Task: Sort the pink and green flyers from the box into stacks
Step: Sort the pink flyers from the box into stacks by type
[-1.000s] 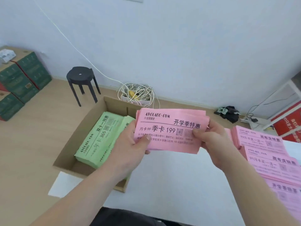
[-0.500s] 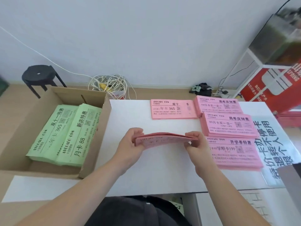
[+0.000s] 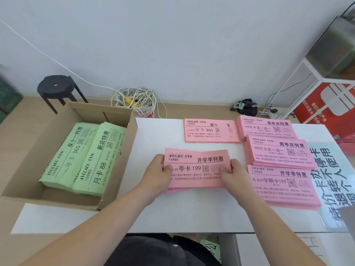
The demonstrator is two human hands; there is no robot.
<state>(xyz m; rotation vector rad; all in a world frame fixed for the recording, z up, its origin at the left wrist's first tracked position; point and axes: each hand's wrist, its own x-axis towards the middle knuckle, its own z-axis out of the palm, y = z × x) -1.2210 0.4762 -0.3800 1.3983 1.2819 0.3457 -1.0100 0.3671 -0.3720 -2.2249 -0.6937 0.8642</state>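
A pink flyer stack (image 3: 197, 166) lies flat on the white table (image 3: 192, 212) in the middle. My left hand (image 3: 156, 174) grips its left end, thumb on top. My right hand (image 3: 233, 173) grips its right end the same way. A cardboard box (image 3: 119, 166) at the left holds two green flyer stacks (image 3: 82, 156) side by side. Several other pink stacks lie on the table: one at the back (image 3: 210, 130) and three in a column at the right (image 3: 278, 160).
A black stool (image 3: 57, 89) and a tangle of white cable (image 3: 134, 99) sit on the floor behind the table. A white rack with red cartons (image 3: 326, 104) stands at the right. A printed sheet (image 3: 334, 181) lies at the table's right edge.
Both hands carried the pink stack from in front of my view down onto the table, and it went from held upright to lying flat. The camera swung right, away from the box.
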